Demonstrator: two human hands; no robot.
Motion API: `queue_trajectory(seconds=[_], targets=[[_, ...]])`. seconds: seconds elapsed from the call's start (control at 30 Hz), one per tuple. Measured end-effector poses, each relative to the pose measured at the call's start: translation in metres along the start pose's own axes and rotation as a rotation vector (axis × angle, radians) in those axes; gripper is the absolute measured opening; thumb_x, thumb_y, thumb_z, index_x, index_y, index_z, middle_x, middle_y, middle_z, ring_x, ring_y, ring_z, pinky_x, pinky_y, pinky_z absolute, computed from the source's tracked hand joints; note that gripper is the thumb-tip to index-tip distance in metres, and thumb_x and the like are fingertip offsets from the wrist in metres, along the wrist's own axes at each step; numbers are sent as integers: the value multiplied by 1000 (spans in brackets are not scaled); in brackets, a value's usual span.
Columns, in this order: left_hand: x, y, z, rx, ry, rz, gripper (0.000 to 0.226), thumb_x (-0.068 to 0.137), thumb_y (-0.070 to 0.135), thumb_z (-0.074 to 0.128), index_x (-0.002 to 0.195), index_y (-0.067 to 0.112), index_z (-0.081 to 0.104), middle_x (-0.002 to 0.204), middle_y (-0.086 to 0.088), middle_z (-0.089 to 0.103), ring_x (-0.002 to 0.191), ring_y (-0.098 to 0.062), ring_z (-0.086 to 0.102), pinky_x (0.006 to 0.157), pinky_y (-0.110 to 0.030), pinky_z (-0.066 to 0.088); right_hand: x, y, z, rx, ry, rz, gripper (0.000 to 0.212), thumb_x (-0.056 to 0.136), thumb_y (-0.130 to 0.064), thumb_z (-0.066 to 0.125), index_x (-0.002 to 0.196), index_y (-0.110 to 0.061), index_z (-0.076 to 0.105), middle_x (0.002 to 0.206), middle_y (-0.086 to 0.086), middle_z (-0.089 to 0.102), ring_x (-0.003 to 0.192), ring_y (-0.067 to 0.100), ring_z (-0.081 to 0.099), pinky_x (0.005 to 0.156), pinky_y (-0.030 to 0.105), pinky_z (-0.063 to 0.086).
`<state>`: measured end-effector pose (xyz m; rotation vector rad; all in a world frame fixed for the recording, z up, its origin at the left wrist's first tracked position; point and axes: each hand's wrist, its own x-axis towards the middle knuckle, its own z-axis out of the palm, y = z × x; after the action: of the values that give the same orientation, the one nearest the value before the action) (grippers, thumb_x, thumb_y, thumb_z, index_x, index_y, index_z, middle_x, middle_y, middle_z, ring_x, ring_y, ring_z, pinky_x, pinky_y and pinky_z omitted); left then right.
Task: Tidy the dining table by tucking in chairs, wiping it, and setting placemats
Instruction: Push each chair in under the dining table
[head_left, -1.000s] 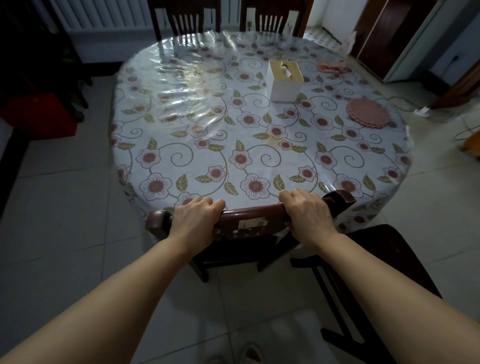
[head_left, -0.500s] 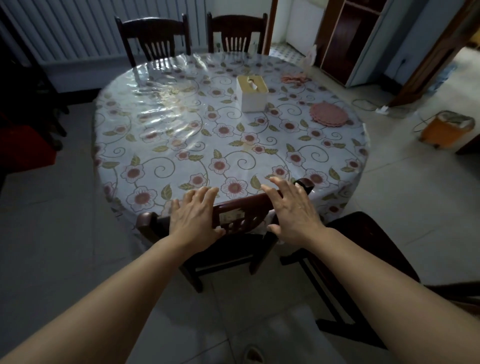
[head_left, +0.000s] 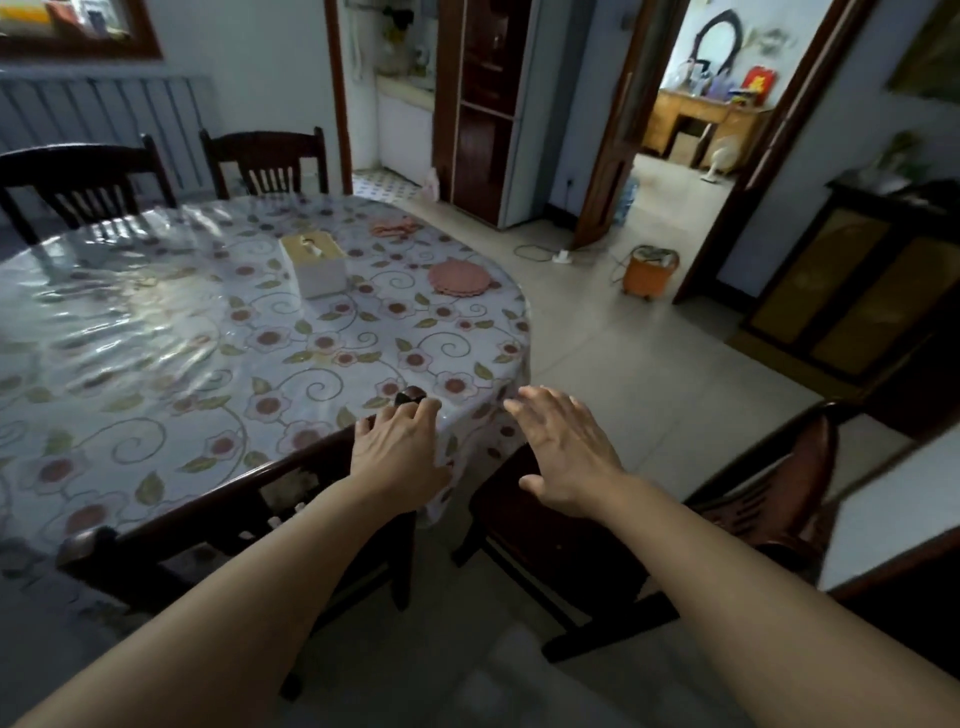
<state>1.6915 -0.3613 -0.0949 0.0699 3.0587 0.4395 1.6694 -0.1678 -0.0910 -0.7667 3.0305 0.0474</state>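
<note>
A round table (head_left: 156, 332) carries a floral cloth under clear plastic. A dark wooden chair (head_left: 218, 499) is pushed in at its near edge. My left hand (head_left: 400, 447) rests with relaxed fingers on the right end of that chair's top rail. My right hand (head_left: 566, 447) hovers open, fingers spread, over the seat of a second dark chair (head_left: 769, 499), which stands out from the table at the right. A stack of pink round placemats (head_left: 460, 278) lies near the table's right edge. A pink cloth (head_left: 395, 227) lies further back.
A white tissue box (head_left: 314, 262) stands mid-table. Two more chairs (head_left: 265, 161) are tucked in at the far side. An orange bin (head_left: 649, 273) and a cable with a power strip (head_left: 556, 254) lie on the tiled floor at right; a dark cabinet (head_left: 857, 291) lines the right wall.
Both hands have let go of the near chair's top rail. My view has swung right; the right hand has moved off the rail to above the second chair.
</note>
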Motion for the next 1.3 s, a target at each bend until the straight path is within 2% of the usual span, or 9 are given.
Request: queue_trajectory(seconds=[0.2,0.47,0.73,0.87,0.97,1.03,1.13,1.3], targets=[[27,87,21,17,-59,78,66,82,44,60,135,18,30,136,-9,44,127,-30,37,103,-45,29,-30,87,0,-12,38,111,81,85,-33,64,149,-18,16,156,6,10,143,24,9,117,38,6],[74,232,83,-14,-121,126,64,84,46,57,136,19,30,137,-7,45,128,-29,38,102,-44,29,-64,232,27,23,27,184,76,86,-33,63,148,-14,22,154,8,18,142,26,15,116,38,13],[105,342,149,-7,-243,178,62,86,50,53,136,19,32,136,-6,48,127,-28,40,101,-44,30,-102,350,70,146,9,288,53,97,-28,43,146,-12,29,151,8,28,139,24,23,115,37,18],[112,382,180,11,-345,233,64,82,56,55,131,19,37,130,-6,52,123,-28,43,98,-43,32,-122,381,89,169,-22,314,55,91,-11,42,145,-13,31,154,8,23,143,24,16,116,39,15],[113,403,202,61,-383,287,63,78,57,59,126,20,41,121,-5,56,116,-27,48,93,-42,35,-131,394,102,167,-76,338,65,85,-11,46,147,-15,25,158,5,12,145,22,3,117,42,11],[116,415,211,82,-379,280,59,80,51,60,125,18,41,115,-6,59,110,-28,53,89,-39,37,-133,399,111,147,-111,316,75,83,-12,51,149,-16,16,159,4,-1,145,22,-9,118,45,7],[121,426,216,121,-346,247,48,84,34,60,124,14,41,109,-9,62,101,-31,59,73,-34,37,-132,404,122,123,-116,285,83,85,-12,54,150,-18,4,158,5,-14,143,23,-21,118,45,-2],[126,420,210,93,-325,223,44,81,22,62,119,15,42,103,-9,64,97,-33,61,68,-34,37,-121,408,128,96,-70,193,87,82,-16,62,145,-22,3,157,8,-8,143,26,-20,114,45,-8]])
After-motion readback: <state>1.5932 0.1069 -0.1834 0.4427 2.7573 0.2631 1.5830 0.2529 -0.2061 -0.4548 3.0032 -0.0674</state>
